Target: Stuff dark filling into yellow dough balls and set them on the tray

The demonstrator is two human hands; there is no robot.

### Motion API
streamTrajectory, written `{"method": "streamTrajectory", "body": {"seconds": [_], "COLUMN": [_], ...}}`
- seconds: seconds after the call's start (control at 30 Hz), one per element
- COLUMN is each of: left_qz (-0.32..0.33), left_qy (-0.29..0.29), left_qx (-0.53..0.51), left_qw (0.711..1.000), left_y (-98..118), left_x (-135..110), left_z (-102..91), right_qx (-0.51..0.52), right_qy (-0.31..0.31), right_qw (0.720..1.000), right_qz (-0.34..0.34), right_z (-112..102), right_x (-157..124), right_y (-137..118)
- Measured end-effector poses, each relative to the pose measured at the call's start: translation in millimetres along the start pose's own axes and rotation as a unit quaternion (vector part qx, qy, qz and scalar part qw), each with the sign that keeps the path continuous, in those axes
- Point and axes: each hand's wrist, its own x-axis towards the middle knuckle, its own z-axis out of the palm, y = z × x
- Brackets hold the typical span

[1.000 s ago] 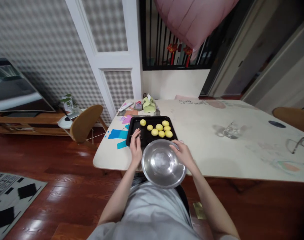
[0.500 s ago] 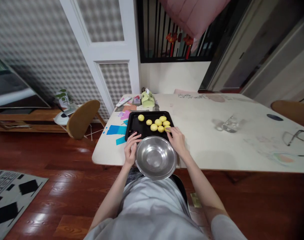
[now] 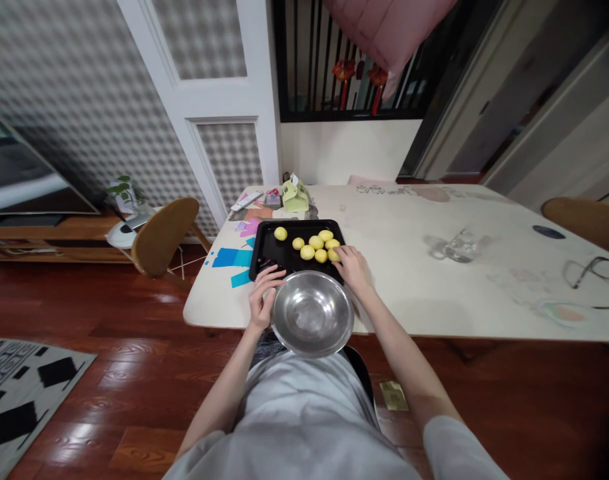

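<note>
My right hand (image 3: 353,268) has its fingertips closed around a small yellow lemon-like fruit (image 3: 333,255) at the right end of the black tray (image 3: 271,257). Several more yellow fruits (image 3: 307,253) lie clustered beside it, with one (image 3: 281,233) apart at the far left. At the near left corner of the tray is my left hand (image 3: 264,293), its fingers stretched out and its thumb side against the bowl's rim. The shiny steel bowl (image 3: 311,313) is empty and overhangs the table's front edge between my forearms. Small dark bits near my left fingertips are too unclear to name.
The white table (image 3: 399,293) extends far to the right, with a clear glass (image 3: 459,248) and eyeglasses (image 3: 597,270) on it. A green tissue box (image 3: 295,198) and a white remote (image 3: 247,201) lie behind the tray. Wooden chairs (image 3: 167,237) stand at both ends.
The view has shifted slightly. My right hand stays at the same fruit, its fingers now covering a little more of it. The left hand and bowl have hardly moved.
</note>
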Motion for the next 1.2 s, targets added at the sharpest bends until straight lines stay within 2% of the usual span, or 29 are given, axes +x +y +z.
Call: {"method": "streamTrajectory", "body": {"seconds": [0.2, 0.33, 0.4, 0.47, 0.53, 0.6, 0.73, 0.8, 0.9, 1.03, 1.2], "left_qz": [0.030, 0.038, 0.038, 0.042, 0.049, 0.055, 0.059, 0.059, 0.061, 0.061, 0.059], "left_qy": [-0.001, -0.002, -0.006, -0.010, -0.011, -0.010, -0.015, -0.018, -0.021, -0.025, -0.032], "left_qx": [-0.006, 0.001, 0.004, 0.000, -0.006, -0.009, -0.005, -0.005, -0.004, -0.002, -0.012], "left_qw": [1.000, 0.999, 0.999, 0.999, 0.999, 0.998, 0.998, 0.998, 0.998, 0.998, 0.998], "left_y": [1, 3, 3, 4, 5, 5, 6, 6, 7, 8, 7], "left_x": [0, 1, 1, 2, 2, 3, 4, 4, 4, 5, 4], "left_z": [0.8, 1.2, 1.0, 0.7, 0.5, 0.5, 0.8, 0.6, 0.2, -0.1, 0.0], "right_qx": [0.008, 0.055, 0.081, 0.109, 0.135, 0.158, 0.195, 0.205, 0.212, 0.198, 0.190], "right_qy": [0.000, 0.076, 0.126, 0.137, 0.103, 0.052, -0.073, -0.109, -0.122, -0.089, -0.086], "right_qw": [1.000, 0.995, 0.987, 0.980, 0.974, 0.971, 0.965, 0.962, 0.960, 0.967, 0.966], "right_qz": [-0.025, -0.045, -0.058, -0.098, -0.149, -0.171, -0.156, -0.141, -0.134, -0.132, -0.152], "right_z": [-6, -23, -38, -54, -69, -80, -82, -77, -71, -67, -74], "right_x": [4, -8, -23, -42, -61, -77, -90, -90, -88, -91, -102], "right_y": [0, -2, -8, -18, -30, -42, -56, -58, -59, -62, -58]}}
